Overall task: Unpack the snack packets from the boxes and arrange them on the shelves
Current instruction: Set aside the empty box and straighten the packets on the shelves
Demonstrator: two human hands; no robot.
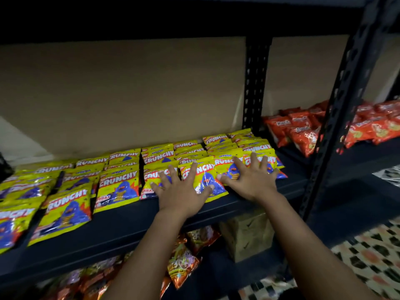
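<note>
1. Head view: both hands lie flat, fingers spread wide, gripping nothing. The left hand (181,190) presses the front yellow packet (203,180); the right hand (251,178) presses the neighbouring packet (229,167) just to its right.
2. The packets sit directly under the fingers, near the front edge of the dark shelf (129,221), long axis running front to back. Each hand is equally near its own packet.
3. The packets are glossy yellow with red "CRUNCHY" lettering and a blue figure, overlapping in rows toward the back.
</note>
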